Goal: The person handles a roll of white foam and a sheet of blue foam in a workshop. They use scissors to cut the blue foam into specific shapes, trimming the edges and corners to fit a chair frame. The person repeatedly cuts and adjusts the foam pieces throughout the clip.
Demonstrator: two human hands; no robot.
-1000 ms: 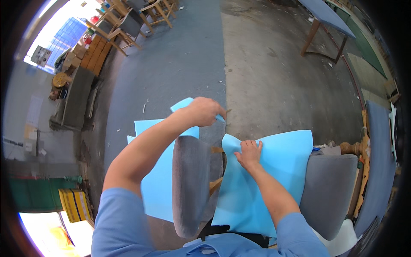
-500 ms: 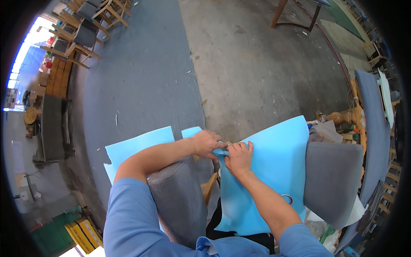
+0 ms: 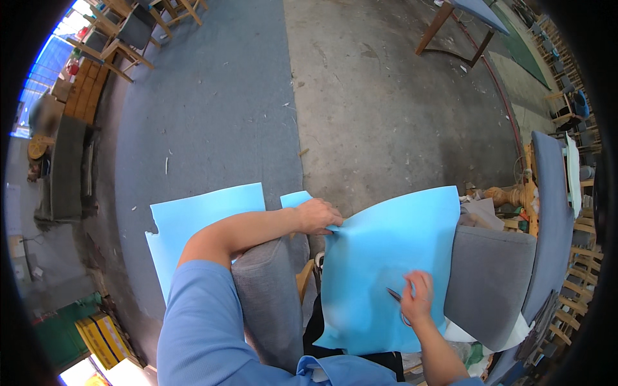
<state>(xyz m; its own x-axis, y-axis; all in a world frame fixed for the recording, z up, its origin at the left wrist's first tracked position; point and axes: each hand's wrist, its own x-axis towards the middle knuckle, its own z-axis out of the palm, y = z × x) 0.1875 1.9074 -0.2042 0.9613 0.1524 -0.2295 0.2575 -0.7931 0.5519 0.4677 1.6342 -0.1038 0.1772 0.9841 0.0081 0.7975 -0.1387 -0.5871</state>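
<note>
Blue sheet (image 3: 383,241): spread betw. grey pads (image 3: 492,276). L hand (image 3: 317,216): fingers pinching blue strip (image 3: 295,199) by sheet's top-L corner; R hand (image 3: 418,297): fingers round scissors (image 3: 394,295). Prob. mid-job: broad middle uncut; strip freed or not, can't tell.

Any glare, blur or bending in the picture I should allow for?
All in the head view: glare whites out a patch at lower left; the blue-grey padded panel bows near the black right rim; the bare right hand looks slightly blurred; the bare left hand looks sharper; the smooth light-blue sheet shows soft shading.
</note>
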